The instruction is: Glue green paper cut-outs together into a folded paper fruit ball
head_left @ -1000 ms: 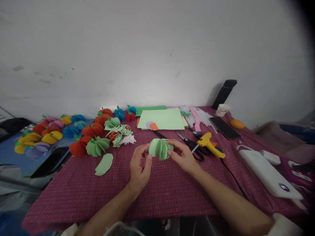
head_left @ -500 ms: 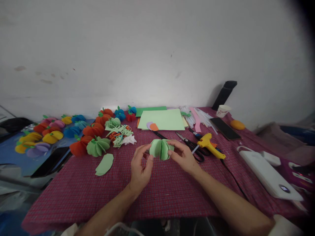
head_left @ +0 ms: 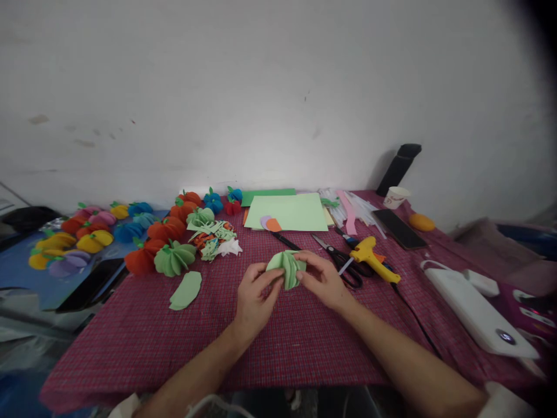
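Between my hands, above the checked cloth, is a light green paper pumpkin (head_left: 290, 268) with fanned-out folded leaves and no stem visible. My left hand (head_left: 257, 293) pinches its left side, thumb and forefinger on the paper folds. On the other side, my right hand (head_left: 321, 280) grips the right edge between thumb and fingers. Left of my hands lie several flat light green paper pieces (head_left: 185, 290) in a small stack. A finished green paper pumpkin (head_left: 174, 258) with a stem sits behind that stack. Scissors (head_left: 337, 255) and a yellow glue gun (head_left: 369, 257) lie beyond my right hand.
Colourful paper pumpkins (head_left: 167, 229) crowd the left, beside paper scraps (head_left: 215, 239). Paper sheets (head_left: 287, 212) lie at the back near glue sticks (head_left: 361, 206). A phone (head_left: 399, 228), paper cup (head_left: 395, 197) and white power bank (head_left: 476, 310) stand or lie right. A cable trails from the glue gun.
My left fingers have moved inward onto the front folds of the paper pumpkin. Its leaves have turned and spread differently. My right hand stays on the right edge.
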`<state>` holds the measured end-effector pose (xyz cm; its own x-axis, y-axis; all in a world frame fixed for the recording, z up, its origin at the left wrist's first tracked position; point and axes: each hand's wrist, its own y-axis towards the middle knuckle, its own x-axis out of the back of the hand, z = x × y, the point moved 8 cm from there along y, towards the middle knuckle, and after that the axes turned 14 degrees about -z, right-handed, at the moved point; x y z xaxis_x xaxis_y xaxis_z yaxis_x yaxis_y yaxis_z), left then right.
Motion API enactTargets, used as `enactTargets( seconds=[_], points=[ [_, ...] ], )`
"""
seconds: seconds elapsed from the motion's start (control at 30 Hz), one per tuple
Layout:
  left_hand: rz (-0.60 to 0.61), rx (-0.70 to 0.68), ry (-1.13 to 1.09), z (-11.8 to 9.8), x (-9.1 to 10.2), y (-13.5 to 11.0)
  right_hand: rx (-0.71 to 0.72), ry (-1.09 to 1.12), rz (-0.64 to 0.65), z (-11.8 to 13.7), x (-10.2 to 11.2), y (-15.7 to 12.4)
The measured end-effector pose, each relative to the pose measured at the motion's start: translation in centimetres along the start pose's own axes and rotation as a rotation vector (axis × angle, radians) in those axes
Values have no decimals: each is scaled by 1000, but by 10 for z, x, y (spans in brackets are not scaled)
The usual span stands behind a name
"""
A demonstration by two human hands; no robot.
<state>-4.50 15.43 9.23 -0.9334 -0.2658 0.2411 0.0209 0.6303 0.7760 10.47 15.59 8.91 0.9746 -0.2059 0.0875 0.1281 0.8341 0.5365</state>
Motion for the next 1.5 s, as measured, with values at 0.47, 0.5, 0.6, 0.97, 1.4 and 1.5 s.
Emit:
enactTargets(
  seconds=[0.47, 0.5, 0.6, 0.97, 1.4, 1.5],
  points=[
    [-3, -123, 39, -8, 3, -3, -34, 38, -13, -5, 2, 1],
    [-15, -128, 50, -9, 4, -3, -44, 42, -19, -6, 3, 1],
    [-56, -122, 102, -8, 6, -2, -65, 52, -29, -9, 3, 1],
    [-99, -111, 195, -4, 9, 0, -142, 118, -16, -13, 0, -1],
    [-15, -69, 110, -1, 2, -3, -287, 217, 22, -17, -6, -1],
    [-10, -54, 82, -1, 2, -3, -295, 200, 24, -18, -6, -1]
  ],
)
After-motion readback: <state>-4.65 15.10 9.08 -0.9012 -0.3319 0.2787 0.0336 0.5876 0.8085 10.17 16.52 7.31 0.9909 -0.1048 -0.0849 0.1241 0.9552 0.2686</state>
